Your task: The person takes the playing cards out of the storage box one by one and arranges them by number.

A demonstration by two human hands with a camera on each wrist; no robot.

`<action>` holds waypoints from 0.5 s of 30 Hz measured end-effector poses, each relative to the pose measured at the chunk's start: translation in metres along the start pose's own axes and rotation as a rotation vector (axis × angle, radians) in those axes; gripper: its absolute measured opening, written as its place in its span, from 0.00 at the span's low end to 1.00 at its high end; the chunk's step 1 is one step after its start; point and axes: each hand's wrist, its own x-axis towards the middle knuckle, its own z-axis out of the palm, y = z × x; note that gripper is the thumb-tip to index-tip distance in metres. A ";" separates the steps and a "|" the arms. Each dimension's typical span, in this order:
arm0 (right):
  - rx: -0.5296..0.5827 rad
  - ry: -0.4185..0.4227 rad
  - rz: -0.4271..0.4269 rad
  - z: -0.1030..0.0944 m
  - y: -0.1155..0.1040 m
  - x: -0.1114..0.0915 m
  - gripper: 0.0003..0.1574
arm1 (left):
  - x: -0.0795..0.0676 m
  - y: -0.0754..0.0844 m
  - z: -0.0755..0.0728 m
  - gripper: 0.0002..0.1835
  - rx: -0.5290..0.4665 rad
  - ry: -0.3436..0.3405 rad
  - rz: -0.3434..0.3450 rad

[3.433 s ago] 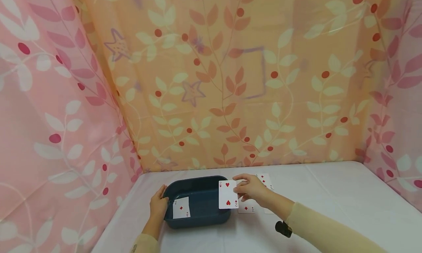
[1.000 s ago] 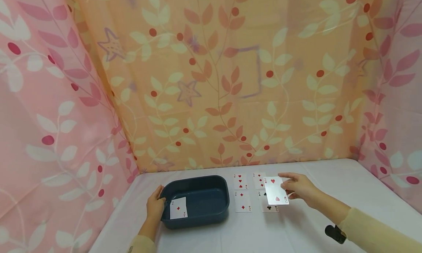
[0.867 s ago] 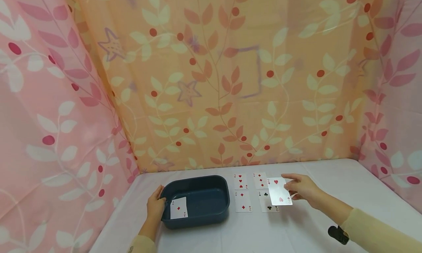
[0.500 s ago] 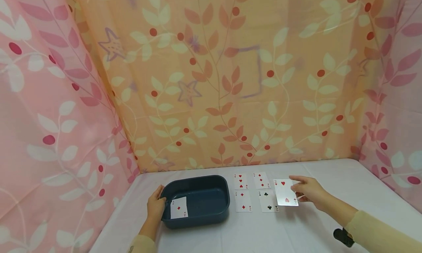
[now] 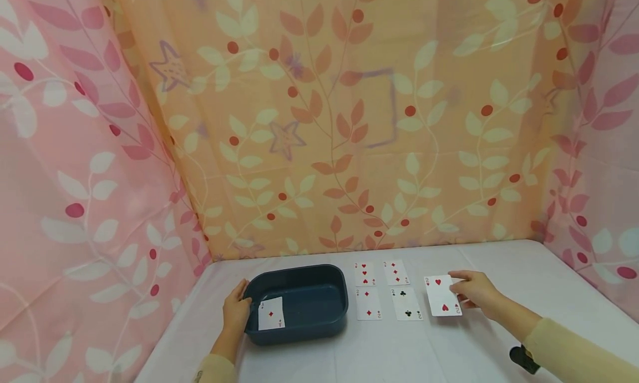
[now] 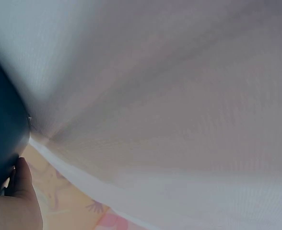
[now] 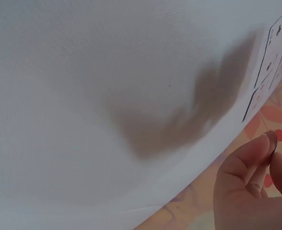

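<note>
My right hand (image 5: 476, 295) pinches the right edge of a two of hearts playing card (image 5: 443, 297), held face up just above the white table, right of the two of clubs (image 5: 406, 304). Its shadow falls on the cloth in the right wrist view. On the left, my left hand (image 5: 236, 312) holds the left end of a dark blue plastic tub (image 5: 299, 336). Inside the tub, at its left end, lies an ace of diamonds (image 5: 271, 314). The left wrist view shows my left hand (image 6: 23, 191) against the tub's side (image 6: 4, 124), fingers mostly hidden.
Right of the tub, face-up cards lie in two rows: a three of hearts (image 5: 365, 274) and a three of diamonds (image 5: 396, 272) behind, a two of diamonds (image 5: 368, 304) and the two of clubs in front. Patterned curtains (image 5: 319, 122) stand around the white tablecloth (image 5: 499, 266).
My right hand has carried the two of hearts rightward from above the tub, past the two of clubs, and lowered it slightly. My left hand has stayed on the tub.
</note>
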 end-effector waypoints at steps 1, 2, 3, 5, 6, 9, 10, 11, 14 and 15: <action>-0.011 0.006 -0.001 0.000 0.002 0.001 0.34 | 0.000 0.000 0.000 0.30 -0.003 -0.001 0.000; -0.021 0.014 0.000 0.001 0.004 0.003 0.33 | 0.000 0.000 0.000 0.30 -0.009 -0.002 0.000; -0.031 0.020 -0.002 0.001 0.006 0.005 0.33 | 0.000 -0.001 0.000 0.30 -0.011 -0.002 -0.002; -0.041 0.035 0.001 0.002 0.010 0.008 0.32 | 0.001 -0.001 0.000 0.30 -0.014 0.001 -0.009; -0.041 0.040 -0.001 0.003 0.012 0.010 0.31 | 0.001 -0.001 0.001 0.30 -0.017 0.001 -0.014; -0.038 0.047 0.006 0.005 0.014 0.014 0.30 | 0.001 -0.001 0.001 0.30 -0.030 -0.002 -0.031; -0.037 0.049 0.010 0.006 0.015 0.015 0.30 | 0.001 -0.001 0.001 0.30 -0.033 -0.003 -0.036; -0.036 0.049 0.018 0.006 0.015 0.017 0.29 | 0.001 0.000 0.001 0.30 -0.036 -0.004 -0.038; -0.045 0.053 0.036 0.008 0.015 0.020 0.28 | 0.000 0.001 0.001 0.30 -0.041 -0.005 -0.043; -0.048 0.056 0.043 0.008 0.014 0.021 0.28 | 0.000 0.002 0.001 0.30 -0.042 -0.005 -0.044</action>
